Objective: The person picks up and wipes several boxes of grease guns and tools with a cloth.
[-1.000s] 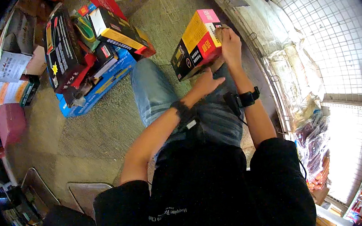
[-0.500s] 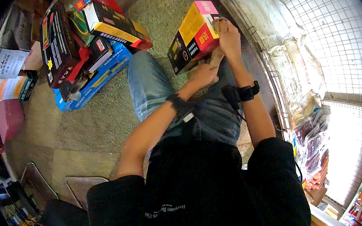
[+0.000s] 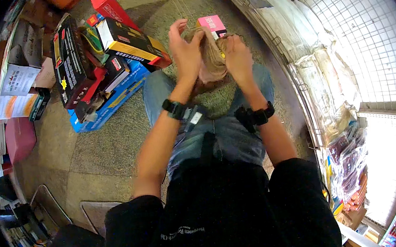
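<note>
A crumpled brown cloth (image 3: 212, 56) hangs between my two hands, spread out in front of a box. My right hand (image 3: 238, 60) is closed on the cloth's right side. At the other side, my left hand (image 3: 186, 56) holds the cloth's left edge near the thumb, while its other fingers curl upward, somewhat apart. Beyond the cloth stands the cardboard box, whose pink end (image 3: 211, 23) shows above it. Most of that box is hidden behind the cloth and my hands.
To the left lies a pile of boxes: a black-and-yellow one (image 3: 132, 40), a dark red-edged one (image 3: 71, 64) and a blue one (image 3: 107, 102) beneath. A red box (image 3: 111, 9) stands behind. Along the right runs a ledge with plastic-wrapped goods (image 3: 322, 75) beside a white wire grid (image 3: 368, 31).
The cloth has come off the box's right side and is now opened out between both hands. My left hand has risen up and left. The box is now mostly covered from view.
</note>
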Action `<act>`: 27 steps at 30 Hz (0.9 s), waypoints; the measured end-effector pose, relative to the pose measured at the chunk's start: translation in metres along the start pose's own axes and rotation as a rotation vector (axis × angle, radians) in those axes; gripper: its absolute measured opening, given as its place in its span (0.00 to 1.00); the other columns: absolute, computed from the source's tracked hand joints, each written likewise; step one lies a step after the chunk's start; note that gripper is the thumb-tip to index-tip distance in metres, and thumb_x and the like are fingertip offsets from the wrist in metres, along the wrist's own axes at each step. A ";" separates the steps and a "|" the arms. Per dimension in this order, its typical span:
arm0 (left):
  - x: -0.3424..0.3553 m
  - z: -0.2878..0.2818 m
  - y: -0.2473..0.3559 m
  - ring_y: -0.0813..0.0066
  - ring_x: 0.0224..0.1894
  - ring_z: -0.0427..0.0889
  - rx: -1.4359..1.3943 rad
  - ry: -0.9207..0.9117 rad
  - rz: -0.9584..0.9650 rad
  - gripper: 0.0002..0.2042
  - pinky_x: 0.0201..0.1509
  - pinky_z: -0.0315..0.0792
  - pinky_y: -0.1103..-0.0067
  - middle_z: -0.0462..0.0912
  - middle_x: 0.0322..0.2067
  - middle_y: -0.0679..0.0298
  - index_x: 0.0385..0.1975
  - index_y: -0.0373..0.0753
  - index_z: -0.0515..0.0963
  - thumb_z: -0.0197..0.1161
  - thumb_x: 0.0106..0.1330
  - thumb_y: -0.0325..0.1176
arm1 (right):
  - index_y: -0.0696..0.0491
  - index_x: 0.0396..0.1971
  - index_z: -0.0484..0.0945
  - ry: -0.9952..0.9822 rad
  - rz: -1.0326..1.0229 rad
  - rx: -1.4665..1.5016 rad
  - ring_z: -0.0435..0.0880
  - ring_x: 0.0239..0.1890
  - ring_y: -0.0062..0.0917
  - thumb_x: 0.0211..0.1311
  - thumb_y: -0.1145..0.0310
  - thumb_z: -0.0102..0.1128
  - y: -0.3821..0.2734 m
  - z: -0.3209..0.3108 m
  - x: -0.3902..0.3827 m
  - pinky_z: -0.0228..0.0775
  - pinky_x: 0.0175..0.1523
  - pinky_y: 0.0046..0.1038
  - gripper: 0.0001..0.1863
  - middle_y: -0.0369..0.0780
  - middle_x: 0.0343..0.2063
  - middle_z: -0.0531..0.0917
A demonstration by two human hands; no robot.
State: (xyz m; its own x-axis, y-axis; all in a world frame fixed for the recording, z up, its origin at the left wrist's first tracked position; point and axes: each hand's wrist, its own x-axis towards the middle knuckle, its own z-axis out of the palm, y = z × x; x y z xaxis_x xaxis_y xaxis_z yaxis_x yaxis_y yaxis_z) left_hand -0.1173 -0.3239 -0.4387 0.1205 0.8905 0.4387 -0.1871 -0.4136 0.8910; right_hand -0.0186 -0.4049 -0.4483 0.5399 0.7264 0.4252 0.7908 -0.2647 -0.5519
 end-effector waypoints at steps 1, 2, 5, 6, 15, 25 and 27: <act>-0.003 0.004 -0.005 0.63 0.37 0.75 0.415 0.098 0.050 0.20 0.39 0.68 0.75 0.73 0.35 0.55 0.42 0.36 0.69 0.65 0.52 0.36 | 0.55 0.33 0.72 -0.040 0.127 0.028 0.76 0.31 0.52 0.65 0.59 0.37 -0.002 0.003 -0.001 0.64 0.36 0.49 0.17 0.54 0.25 0.77; -0.006 0.008 -0.010 0.65 0.37 0.75 0.831 0.195 0.100 0.23 0.39 0.68 0.75 0.73 0.35 0.55 0.44 0.36 0.67 0.67 0.51 0.38 | 0.57 0.33 0.72 -0.080 0.254 0.056 0.74 0.33 0.53 0.66 0.60 0.36 -0.004 0.004 -0.002 0.62 0.36 0.48 0.17 0.55 0.27 0.76; -0.001 0.007 -0.020 0.63 0.48 0.70 0.430 -0.002 -0.457 0.24 0.49 0.64 0.73 0.69 0.47 0.47 0.44 0.34 0.68 0.65 0.53 0.41 | 0.57 0.32 0.71 -0.048 0.290 0.063 0.74 0.32 0.53 0.66 0.60 0.36 -0.005 0.004 -0.004 0.62 0.36 0.48 0.17 0.56 0.27 0.76; 0.001 0.006 -0.023 0.62 0.51 0.68 0.105 -0.151 -0.661 0.22 0.52 0.62 0.73 0.66 0.51 0.44 0.44 0.33 0.68 0.62 0.55 0.41 | 0.57 0.32 0.71 -0.049 0.293 0.062 0.74 0.32 0.53 0.66 0.60 0.36 -0.006 0.003 -0.004 0.62 0.36 0.48 0.17 0.56 0.27 0.76; -0.024 0.032 -0.016 0.56 0.51 0.70 0.212 -0.162 -0.207 0.21 0.55 0.62 0.74 0.72 0.48 0.49 0.55 0.31 0.63 0.50 0.63 0.30 | 0.54 0.31 0.68 -0.018 0.286 0.066 0.76 0.29 0.53 0.65 0.59 0.37 0.001 0.007 -0.007 0.64 0.33 0.51 0.14 0.53 0.23 0.78; -0.072 0.005 0.003 0.58 0.60 0.63 0.083 -0.411 -0.307 0.25 0.66 0.46 0.74 0.64 0.57 0.48 0.59 0.30 0.58 0.51 0.64 0.35 | 0.57 0.30 0.69 0.022 0.273 0.136 0.76 0.27 0.50 0.64 0.63 0.39 0.016 -0.002 -0.006 0.65 0.32 0.47 0.13 0.52 0.22 0.77; -0.044 0.011 -0.012 0.64 0.61 0.59 -0.189 -0.374 -0.422 0.29 0.65 0.49 0.76 0.60 0.59 0.52 0.62 0.31 0.50 0.44 0.68 0.44 | 0.57 0.30 0.70 -0.014 0.255 0.130 0.77 0.26 0.50 0.64 0.63 0.40 0.004 0.004 -0.007 0.65 0.31 0.47 0.13 0.52 0.21 0.77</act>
State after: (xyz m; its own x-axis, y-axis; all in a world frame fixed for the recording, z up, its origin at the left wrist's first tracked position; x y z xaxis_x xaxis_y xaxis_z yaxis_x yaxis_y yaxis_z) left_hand -0.1091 -0.3598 -0.4676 0.5510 0.8292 0.0934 -0.2151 0.0330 0.9760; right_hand -0.0206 -0.4081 -0.4564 0.7118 0.6559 0.2514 0.5860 -0.3573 -0.7273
